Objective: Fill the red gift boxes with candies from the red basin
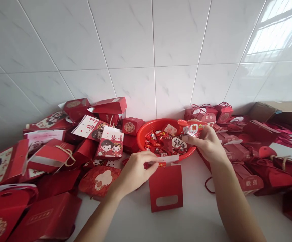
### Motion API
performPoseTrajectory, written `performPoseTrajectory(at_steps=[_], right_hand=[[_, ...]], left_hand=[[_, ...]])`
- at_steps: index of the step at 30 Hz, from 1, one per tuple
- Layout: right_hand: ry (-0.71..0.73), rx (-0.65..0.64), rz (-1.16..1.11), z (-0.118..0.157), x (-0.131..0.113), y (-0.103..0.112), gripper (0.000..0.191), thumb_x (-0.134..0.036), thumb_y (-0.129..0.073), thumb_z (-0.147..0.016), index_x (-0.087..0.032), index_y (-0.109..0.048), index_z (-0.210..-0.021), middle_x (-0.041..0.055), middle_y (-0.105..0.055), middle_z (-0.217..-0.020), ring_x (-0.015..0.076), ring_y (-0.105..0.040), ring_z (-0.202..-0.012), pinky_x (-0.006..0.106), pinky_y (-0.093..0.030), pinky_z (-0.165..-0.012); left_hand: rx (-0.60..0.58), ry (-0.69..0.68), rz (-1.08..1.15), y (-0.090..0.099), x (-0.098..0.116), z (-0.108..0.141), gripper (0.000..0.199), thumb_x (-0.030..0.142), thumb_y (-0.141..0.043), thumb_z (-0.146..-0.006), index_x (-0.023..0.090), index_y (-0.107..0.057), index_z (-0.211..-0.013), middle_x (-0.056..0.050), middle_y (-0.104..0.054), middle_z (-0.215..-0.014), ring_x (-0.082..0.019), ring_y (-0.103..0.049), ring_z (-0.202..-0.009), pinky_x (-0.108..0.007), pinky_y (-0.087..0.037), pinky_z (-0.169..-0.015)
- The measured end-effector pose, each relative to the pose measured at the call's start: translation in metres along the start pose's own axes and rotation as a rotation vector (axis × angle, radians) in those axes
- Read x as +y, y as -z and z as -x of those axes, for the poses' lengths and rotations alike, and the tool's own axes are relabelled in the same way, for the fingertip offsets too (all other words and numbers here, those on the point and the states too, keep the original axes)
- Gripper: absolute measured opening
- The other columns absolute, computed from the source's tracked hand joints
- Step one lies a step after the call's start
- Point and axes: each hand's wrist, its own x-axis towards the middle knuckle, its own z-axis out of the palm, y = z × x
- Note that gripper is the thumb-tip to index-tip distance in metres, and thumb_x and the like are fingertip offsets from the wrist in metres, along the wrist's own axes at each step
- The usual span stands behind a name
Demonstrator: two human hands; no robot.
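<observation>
A red paper gift box (165, 183) with a pale oval window stands upright in front of me, its top flap raised. At its opening, my left hand (138, 171) pinches a small red wrapped candy (162, 164). Further right, my right hand (206, 144) grips wrapped candy (192, 129) in red and silver foil above the rim of a red plastic bowl (140, 131). Several wrapped candies (151, 137) and a dark red "Sweet Sugar" card or packet (177, 143) lie in the bowl. My right fingers partly hide the bowl's right side.
Many red gift boxes (52, 156) are heaped on the left, some printed with cartoon couples (110, 146). More corded red boxes (247, 178) line the right side. A brown cardboard carton (282, 111) stands at the back right, against the tiled wall (133, 37).
</observation>
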Motion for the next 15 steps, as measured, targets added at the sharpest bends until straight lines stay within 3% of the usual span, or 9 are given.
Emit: performPoseTrajectory(at_steps=[4,7,11,15], right_hand=[[-0.024,-0.033,0.097,0.0,-0.004,0.0,0.038,-0.036,-0.087,-0.067,-0.023,-0.069,-0.098,0.0028,-0.071,-0.084,0.0231,-0.067,-0.075,0.033,-0.054,-0.066],[0.012,-0.095,0.2,0.0,-0.008,0.002,0.03,-0.034,-0.083,-0.073,-0.021,-0.07,-0.096,0.0039,-0.071,-0.09,0.0228,-0.067,-0.08,0.032,-0.054,-0.068],[0.041,-0.23,0.315,0.001,-0.01,0.006,0.021,-0.031,-0.076,-0.08,-0.022,-0.072,-0.098,0.0038,-0.07,-0.095,0.0213,-0.068,-0.081,0.031,-0.056,-0.069],[0.08,-0.347,0.451,0.001,-0.008,0.005,0.023,-0.028,-0.076,-0.08,-0.024,-0.075,-0.103,0.0044,-0.073,-0.106,0.0236,-0.069,-0.095,0.033,-0.057,-0.081]], left_hand=[[0.095,0.015,0.064,-0.004,-0.004,-0.014,0.016,0.018,-0.066,-0.086,0.02,-0.08,-0.095,-0.005,-0.079,-0.099,-0.021,-0.075,-0.09,-0.028,-0.06,-0.081],[0.052,0.034,0.079,-0.005,-0.006,-0.018,0.019,0.024,-0.073,-0.083,0.02,-0.08,-0.101,-0.006,-0.079,-0.105,-0.023,-0.074,-0.098,-0.03,-0.06,-0.087],[-0.034,0.078,0.08,-0.003,-0.01,-0.017,0.04,0.035,-0.084,-0.074,0.02,-0.078,-0.111,-0.007,-0.075,-0.119,-0.026,-0.071,-0.108,-0.033,-0.058,-0.095],[-0.076,0.096,0.112,-0.001,-0.013,-0.017,0.047,0.039,-0.086,-0.072,0.025,-0.076,-0.116,-0.006,-0.074,-0.123,-0.027,-0.07,-0.112,-0.035,-0.057,-0.097]])
